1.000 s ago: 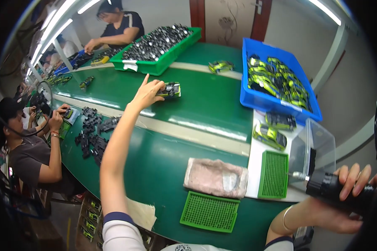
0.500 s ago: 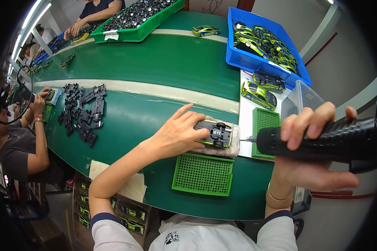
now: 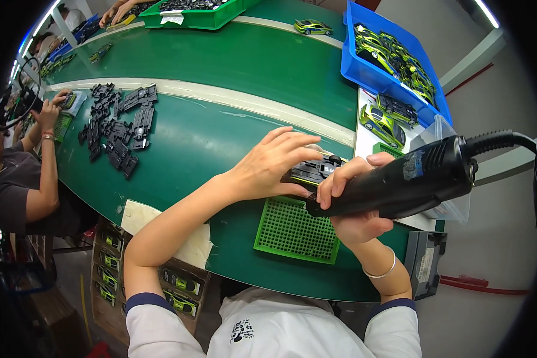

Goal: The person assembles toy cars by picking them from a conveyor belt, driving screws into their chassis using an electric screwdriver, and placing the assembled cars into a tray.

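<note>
A black corded electric screwdriver (image 3: 400, 185) is in my right hand (image 3: 355, 200), its fingers wrapped round the front part of the body. The screwdriver's nose points left, close to my left thumb; its bit is not visible. A toy car (image 3: 309, 172) lies upside down with its black chassis facing up, partly covered by both hands. My left hand (image 3: 271, 164) straddles the car, thumb on the near side and fingers over the far side. Just in front of the car sits a green perforated tray (image 3: 296, 231).
Black chassis parts (image 3: 119, 128) lie heaped at left. A blue bin (image 3: 364, 71) of green toy cars stands at far right, with two cars (image 3: 383, 125) before it. A green bin (image 3: 203, 19) stands at the back. A co-worker's arm (image 3: 49, 161) is at far left.
The screwdriver in my right hand has moved left and nearer, over the car's near right end. My left hand stays at the car, its fingers more stretched. The view has shifted.
</note>
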{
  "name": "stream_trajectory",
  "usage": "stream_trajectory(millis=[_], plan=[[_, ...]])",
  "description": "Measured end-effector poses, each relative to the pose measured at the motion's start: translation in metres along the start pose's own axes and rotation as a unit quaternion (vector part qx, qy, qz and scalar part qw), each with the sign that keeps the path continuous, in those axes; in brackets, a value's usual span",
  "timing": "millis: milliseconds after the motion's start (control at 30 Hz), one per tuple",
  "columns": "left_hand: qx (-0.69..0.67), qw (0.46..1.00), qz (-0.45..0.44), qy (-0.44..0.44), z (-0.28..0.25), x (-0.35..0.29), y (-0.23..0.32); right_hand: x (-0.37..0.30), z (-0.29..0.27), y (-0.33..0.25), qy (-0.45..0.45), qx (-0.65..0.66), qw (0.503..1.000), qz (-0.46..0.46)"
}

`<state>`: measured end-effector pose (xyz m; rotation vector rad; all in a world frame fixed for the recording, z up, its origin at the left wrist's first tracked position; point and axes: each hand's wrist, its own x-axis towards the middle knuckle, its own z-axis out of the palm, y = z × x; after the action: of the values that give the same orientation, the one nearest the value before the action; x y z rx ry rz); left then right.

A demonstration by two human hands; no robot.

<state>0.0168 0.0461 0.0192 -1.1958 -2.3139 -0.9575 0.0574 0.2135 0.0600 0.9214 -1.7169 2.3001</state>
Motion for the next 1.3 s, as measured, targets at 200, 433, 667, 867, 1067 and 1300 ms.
stream_trajectory(millis=[200,433,667,867,1067,1300], plan=[[-0.152,0.977,-0.133,-0.070,-0.018,-0.018,-0.020,-0.002,0.003,0.009,0.006,-0.017,1.000,0.013],[-0.306,0.931,-0.172,-0.099,-0.019,-0.025,-0.035,0.000,0.006,0.007,-0.013,-0.024,1.000,0.010],[-0.199,0.976,-0.080,0.029,-0.022,-0.021,-0.013,0.001,0.003,0.010,-0.023,-0.007,1.000,-0.004],[-0.107,0.994,-0.020,-0.025,-0.021,-0.017,-0.011,0.003,0.001,0.007,-0.031,-0.013,0.999,-0.005],[-0.193,0.959,-0.189,-0.088,-0.030,-0.033,-0.032,0.017,0.011,-0.017,-0.003,-0.041,0.999,-0.011],[-0.195,0.961,-0.160,-0.110,-0.017,-0.032,-0.042,0.066,0.025,-0.006,-0.068,-0.036,0.996,-0.047]])
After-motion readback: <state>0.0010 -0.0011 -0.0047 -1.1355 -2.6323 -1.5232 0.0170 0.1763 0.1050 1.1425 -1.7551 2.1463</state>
